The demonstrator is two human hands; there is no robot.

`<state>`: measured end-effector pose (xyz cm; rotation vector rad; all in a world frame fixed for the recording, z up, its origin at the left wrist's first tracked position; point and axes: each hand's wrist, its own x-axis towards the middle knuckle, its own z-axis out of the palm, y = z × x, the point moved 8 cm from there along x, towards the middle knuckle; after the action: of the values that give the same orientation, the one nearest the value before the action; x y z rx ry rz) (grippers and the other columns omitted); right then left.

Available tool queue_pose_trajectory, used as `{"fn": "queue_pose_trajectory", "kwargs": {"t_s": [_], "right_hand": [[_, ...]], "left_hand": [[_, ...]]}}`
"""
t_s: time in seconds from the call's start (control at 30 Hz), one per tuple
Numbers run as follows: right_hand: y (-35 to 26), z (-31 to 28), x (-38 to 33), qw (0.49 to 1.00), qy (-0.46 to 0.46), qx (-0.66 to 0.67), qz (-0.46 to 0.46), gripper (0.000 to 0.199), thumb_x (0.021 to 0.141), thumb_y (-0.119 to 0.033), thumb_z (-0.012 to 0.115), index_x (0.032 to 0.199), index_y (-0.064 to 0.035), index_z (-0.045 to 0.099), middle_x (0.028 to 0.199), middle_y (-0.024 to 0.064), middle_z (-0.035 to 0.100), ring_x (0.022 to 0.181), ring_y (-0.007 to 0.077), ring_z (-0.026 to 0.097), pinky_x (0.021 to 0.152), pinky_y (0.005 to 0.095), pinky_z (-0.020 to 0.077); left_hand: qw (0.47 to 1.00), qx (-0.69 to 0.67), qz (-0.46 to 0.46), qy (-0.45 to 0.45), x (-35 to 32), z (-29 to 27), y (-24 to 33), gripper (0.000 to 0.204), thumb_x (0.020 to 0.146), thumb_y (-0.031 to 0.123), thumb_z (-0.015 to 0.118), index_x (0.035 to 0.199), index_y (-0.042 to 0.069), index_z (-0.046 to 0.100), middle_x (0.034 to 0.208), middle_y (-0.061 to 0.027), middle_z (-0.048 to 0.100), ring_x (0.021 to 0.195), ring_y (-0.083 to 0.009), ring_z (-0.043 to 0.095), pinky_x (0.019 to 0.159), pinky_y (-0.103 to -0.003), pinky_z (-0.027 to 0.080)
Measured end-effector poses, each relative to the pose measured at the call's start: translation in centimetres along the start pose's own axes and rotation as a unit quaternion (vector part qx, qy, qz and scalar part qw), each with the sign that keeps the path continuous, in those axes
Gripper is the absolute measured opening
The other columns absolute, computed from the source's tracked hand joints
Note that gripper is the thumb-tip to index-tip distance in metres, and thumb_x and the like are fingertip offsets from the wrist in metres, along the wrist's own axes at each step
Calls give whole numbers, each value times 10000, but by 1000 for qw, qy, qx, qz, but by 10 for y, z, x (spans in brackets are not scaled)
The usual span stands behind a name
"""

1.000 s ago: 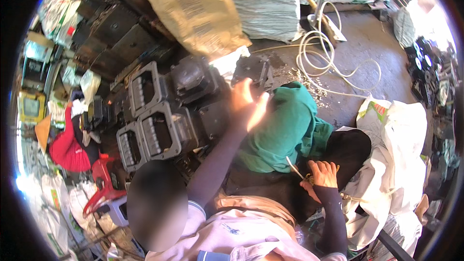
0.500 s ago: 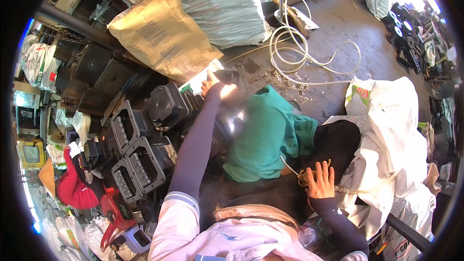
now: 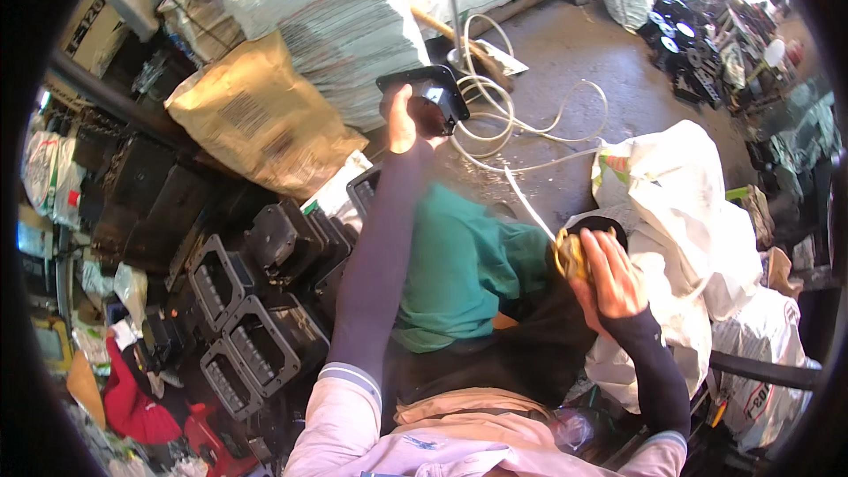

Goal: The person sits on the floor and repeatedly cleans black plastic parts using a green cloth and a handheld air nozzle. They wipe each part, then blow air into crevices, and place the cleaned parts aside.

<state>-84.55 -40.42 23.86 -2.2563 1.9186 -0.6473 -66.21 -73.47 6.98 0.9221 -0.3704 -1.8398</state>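
Observation:
Raised in front, my left hand [image 3: 403, 126] grips a black plastic housing [image 3: 430, 99] with a flat flanged rim and a round, deeper body. On the right, my right hand [image 3: 611, 278] is closed around an air blow gun [image 3: 574, 254] with a yellowish wrapped body. Its long, thin, pale nozzle [image 3: 530, 199] points forward and left, apart from the housing. A green cloth [image 3: 459, 269] lies over my leg between the two arms. At the left, several black frame-like housings [image 3: 256, 349] with rectangular openings are stacked beside my left arm.
A brown paper sack [image 3: 256, 115] and a large white sack [image 3: 336, 26] stand ahead at the left. A pale hose [image 3: 508, 124] coils across the floor. White bags [image 3: 671, 203] bulge at my right. Black parts [image 3: 689, 53] are piled at the far right.
My left hand has lifted the black housing up and forward from beside the stack. My right hand has risen off my lap with the blow gun, fingers now curled around it. The view has shifted.

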Motion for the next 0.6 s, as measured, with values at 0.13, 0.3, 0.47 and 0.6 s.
{"fn": "queue_pose_trajectory", "kwargs": {"t_s": [0.13, 0.3, 0.47, 0.6], "right_hand": [[5, 4, 46, 995, 79, -53, -11, 442, 917, -187, 633, 1282, 36, 522, 1006, 215, 639, 864, 337, 672, 679, 427, 554], [38, 65, 74, 990, -33, -98, 99, 330, 953, -273, 592, 1131, -9, 505, 811, 197, 648, 745, 378, 674, 651, 482, 541], [65, 97, 83, 976, -84, -119, 161, 310, 957, -311, 583, 1041, -28, 486, 749, 205, 650, 682, 415, 664, 633, 530, 528], [82, 97, 97, 968, -37, -113, 219, 345, 960, -349, 582, 1044, -28, 488, 796, 225, 677, 768, 434, 680, 670, 538, 527]], "left_hand": [[996, -23, -76, -30, 5, 40, -52, 701, 906, 624, 480, 1452, 192, 403, 1468, -83, 437, 1344, -343, 409, 1097, -684, 232], [995, -39, -90, 1, 26, 40, -96, 670, 921, 609, 415, 1442, 189, 405, 1453, -71, 443, 1336, -316, 409, 1072, -669, 262], [993, -72, -99, -4, 43, 22, -109, 672, 898, 608, 433, 1441, 214, 400, 1466, -66, 418, 1339, -307, 389, 1047, -645, 299], [998, -20, -58, 32, 46, 10, -102, 700, 892, 591, 485, 1476, 230, 348, 1511, -56, 360, 1360, -318, 366, 1066, -656, 291]]}}
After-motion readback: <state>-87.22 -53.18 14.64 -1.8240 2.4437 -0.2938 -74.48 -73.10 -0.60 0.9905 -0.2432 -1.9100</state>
